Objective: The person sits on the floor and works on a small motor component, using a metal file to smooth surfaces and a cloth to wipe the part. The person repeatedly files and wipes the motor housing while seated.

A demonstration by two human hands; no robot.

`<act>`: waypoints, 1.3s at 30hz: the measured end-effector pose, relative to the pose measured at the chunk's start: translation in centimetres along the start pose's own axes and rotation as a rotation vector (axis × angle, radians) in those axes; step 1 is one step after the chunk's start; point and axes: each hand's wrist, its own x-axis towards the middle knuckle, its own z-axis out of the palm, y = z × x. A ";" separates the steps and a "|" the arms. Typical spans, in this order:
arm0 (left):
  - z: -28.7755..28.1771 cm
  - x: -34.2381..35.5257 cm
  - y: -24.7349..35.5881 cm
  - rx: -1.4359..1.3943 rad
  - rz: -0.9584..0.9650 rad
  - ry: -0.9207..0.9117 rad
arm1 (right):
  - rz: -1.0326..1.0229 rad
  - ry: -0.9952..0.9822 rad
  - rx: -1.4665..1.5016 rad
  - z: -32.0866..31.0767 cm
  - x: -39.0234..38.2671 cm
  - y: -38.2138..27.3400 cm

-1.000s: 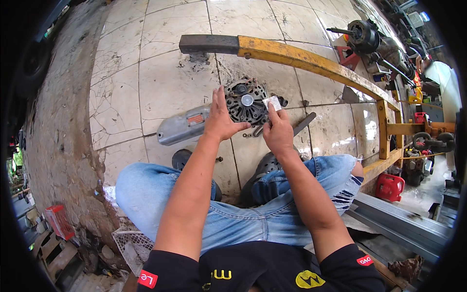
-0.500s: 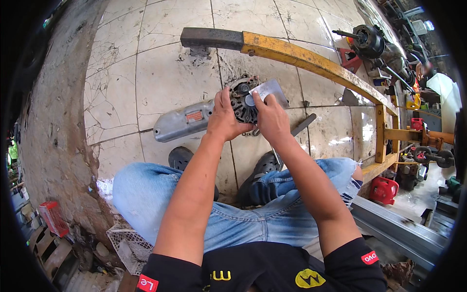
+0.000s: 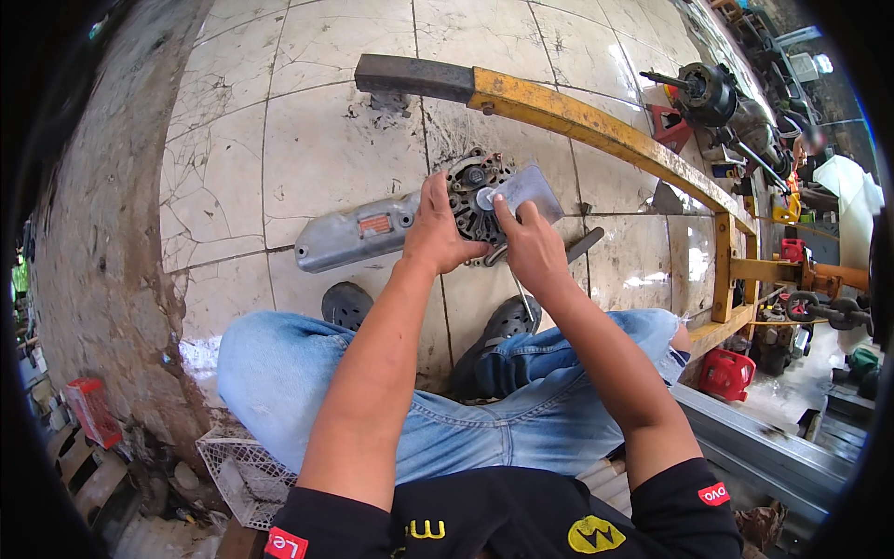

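An alternator point(image 3: 478, 222), dark and grimy with its slotted end face up, sits at the right end of a grey metal cover point(image 3: 358, 233) on the floor. My left hand point(image 3: 435, 228) wraps around its left side, thumb along the near edge. On the right, my right hand point(image 3: 533, 244) has its fingers curled, with the index fingertip pressing a thin pale grey plate point(image 3: 533, 191). A small round light disc point(image 3: 485, 198) shows beside that fingertip, over the alternator's middle. Where the right thumb bears is partly hidden. Below this hand, a thin metal rod point(image 3: 525, 296) slants down.
A yellow steel beam point(image 3: 596, 121) with a dark end arches beyond the alternator. A flat dark bar point(image 3: 585, 243) lies to its right. Further right are a red container point(image 3: 728, 374) and a metal channel point(image 3: 759, 443). A white plastic crate point(image 3: 247, 480) stands near my left leg.
My right hand has shifted slightly right and nearer, and the plate has turned a little with it. My left hand keeps its hold on the alternator.
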 end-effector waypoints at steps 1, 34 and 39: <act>0.1 0.1 0.1 0.008 0.003 -0.001 | -0.006 0.004 -0.005 0.2 -0.2 0.4; 0.2 0.1 -0.1 -0.010 -0.003 -0.040 | 0.048 -0.040 0.022 -0.8 1.0 -0.8; 0.5 0.1 -0.5 0.005 0.034 0.011 | 0.051 -0.068 0.021 -0.2 -0.4 0.1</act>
